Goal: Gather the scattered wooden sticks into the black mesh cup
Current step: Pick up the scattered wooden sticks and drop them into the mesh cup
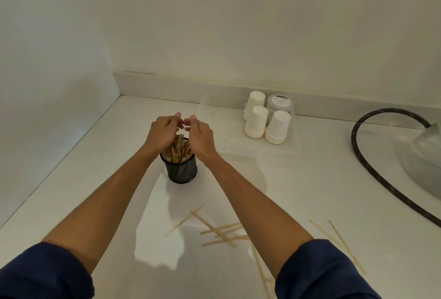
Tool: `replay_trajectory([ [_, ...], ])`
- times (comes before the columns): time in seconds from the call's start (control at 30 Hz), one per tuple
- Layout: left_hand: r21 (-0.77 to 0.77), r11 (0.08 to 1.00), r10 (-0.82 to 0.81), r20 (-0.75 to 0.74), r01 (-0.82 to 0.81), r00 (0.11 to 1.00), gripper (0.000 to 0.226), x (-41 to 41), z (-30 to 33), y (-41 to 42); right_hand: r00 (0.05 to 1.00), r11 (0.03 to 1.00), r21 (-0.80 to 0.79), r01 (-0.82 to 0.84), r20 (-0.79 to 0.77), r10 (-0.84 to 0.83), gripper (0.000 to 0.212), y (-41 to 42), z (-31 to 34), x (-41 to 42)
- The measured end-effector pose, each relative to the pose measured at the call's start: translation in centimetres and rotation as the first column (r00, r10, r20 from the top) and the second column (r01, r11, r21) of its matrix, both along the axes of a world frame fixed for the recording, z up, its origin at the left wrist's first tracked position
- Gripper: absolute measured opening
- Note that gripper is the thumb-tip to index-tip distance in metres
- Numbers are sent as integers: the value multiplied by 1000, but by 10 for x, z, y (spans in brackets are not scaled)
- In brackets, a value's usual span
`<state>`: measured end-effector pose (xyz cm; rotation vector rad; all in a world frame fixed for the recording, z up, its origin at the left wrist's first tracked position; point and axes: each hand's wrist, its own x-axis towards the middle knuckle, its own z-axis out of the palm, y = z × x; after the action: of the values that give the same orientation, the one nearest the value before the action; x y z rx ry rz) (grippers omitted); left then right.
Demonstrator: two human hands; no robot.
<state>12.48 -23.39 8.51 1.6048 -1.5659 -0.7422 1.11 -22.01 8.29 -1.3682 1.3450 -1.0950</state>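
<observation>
Sticks (177, 149) upright in cup (182, 171)

Both arms reach straight out in front, bare from the elbows down, with dark blue sleeves pushed up near the elbows. The left hand (163, 132) and the right hand (200, 135) are close together, backs facing up. Their fingers are loosely bent and point toward each other, with the fingertips almost meeting. Neither hand plainly holds anything.
</observation>
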Motion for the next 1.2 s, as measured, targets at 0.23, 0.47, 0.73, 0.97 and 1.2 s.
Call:
replay_trajectory([
  [0.23, 182, 983, 9, 20, -12, 1000, 47, 7, -20, 1, 961, 990, 32, -136, -240, 139, 40, 2, -22, 7],
  [0.47, 265, 962, 128, -206, -71, 970, 51, 3, -19, 6, 929, 975, -6, -222, -304, 209, 44, 7, -24, 10],
  [0.73, 121, 945, 298, 69, -304, 952, 29, 40, -53, 32, 993, 985, -173, -22, -117, 2, 40, 14, -19, -29],
  [0.97, 52, 977, 159, 472, -208, 867, 24, 44, -83, 66, 991, 992, -127, -8, -136, -10, 30, 39, -32, -69],
  [1.2, -47, 983, 159, 714, -180, 682, 24, 29, -80, 102, 976, 995, -101, -22, -218, -1, 20, 79, -43, -112],
])
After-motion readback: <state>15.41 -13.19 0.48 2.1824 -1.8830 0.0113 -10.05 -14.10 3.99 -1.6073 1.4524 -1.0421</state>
